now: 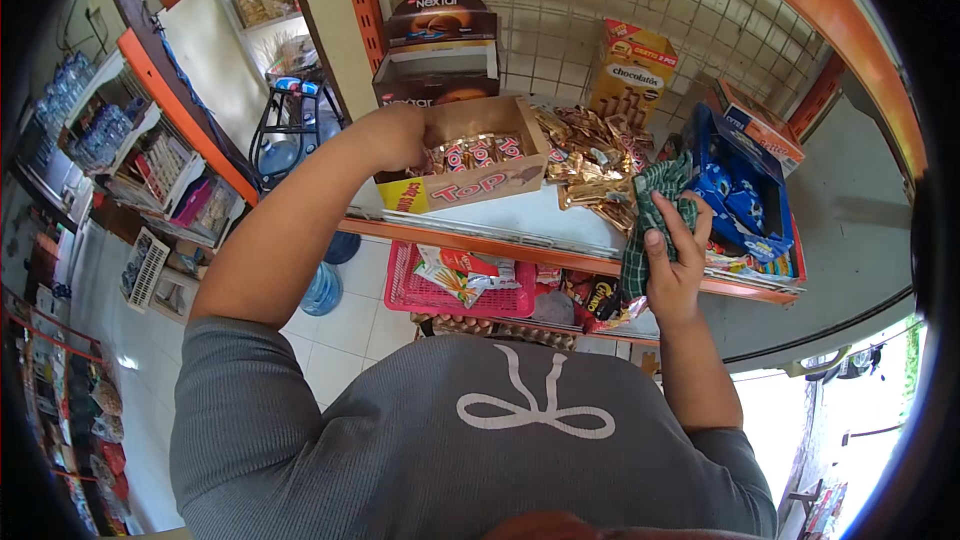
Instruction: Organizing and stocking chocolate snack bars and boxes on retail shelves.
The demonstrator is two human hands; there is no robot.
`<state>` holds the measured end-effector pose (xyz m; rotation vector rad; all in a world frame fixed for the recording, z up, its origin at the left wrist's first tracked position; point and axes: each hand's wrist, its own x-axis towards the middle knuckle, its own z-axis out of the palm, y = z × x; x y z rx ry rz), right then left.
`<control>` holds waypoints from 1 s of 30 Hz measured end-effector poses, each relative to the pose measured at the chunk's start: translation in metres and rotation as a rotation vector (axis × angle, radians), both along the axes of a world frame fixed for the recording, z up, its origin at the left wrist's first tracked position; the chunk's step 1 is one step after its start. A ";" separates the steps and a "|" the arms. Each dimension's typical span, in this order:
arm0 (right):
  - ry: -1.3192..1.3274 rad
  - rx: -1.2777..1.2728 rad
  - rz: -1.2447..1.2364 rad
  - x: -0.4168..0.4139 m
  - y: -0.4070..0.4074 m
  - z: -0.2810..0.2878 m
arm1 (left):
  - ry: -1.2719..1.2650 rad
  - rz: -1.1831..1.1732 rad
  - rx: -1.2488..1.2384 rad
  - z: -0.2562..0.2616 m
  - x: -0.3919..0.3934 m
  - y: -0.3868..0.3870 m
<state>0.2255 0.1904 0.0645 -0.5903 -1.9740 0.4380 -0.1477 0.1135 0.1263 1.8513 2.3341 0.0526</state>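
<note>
A cardboard Top snack box (480,184) stands open on the shelf, with several wrapped bars (482,152) inside. My left hand (394,136) reaches over its left end, knuckles up. Its fingertips dip behind the box wall, so what they touch is hidden. My right hand (677,262) grips a bunched green checked cloth (646,240) near the shelf's front edge. Just left of the cloth lies a loose heap of gold-wrapped bars (592,157).
Behind the Top box is an open Nextar box (439,52). A yellow Chocolatos box (632,75) stands against the wire grid. To the right sits a blue Oreo box (739,187) with packets. Below, a pink basket (459,305) holds snack packets. An orange rail (480,240) edges the shelf.
</note>
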 end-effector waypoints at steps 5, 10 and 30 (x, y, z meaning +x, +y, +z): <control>-0.044 -0.040 -0.064 -0.007 0.014 -0.010 | 0.220 -0.080 -0.018 -0.005 0.010 -0.003; -0.019 -0.106 -0.006 -0.007 0.015 -0.010 | 0.486 -0.075 0.144 -0.012 -0.005 -0.012; -0.071 -0.102 0.002 -0.008 0.015 -0.004 | 0.641 -0.128 0.105 0.014 0.000 -0.014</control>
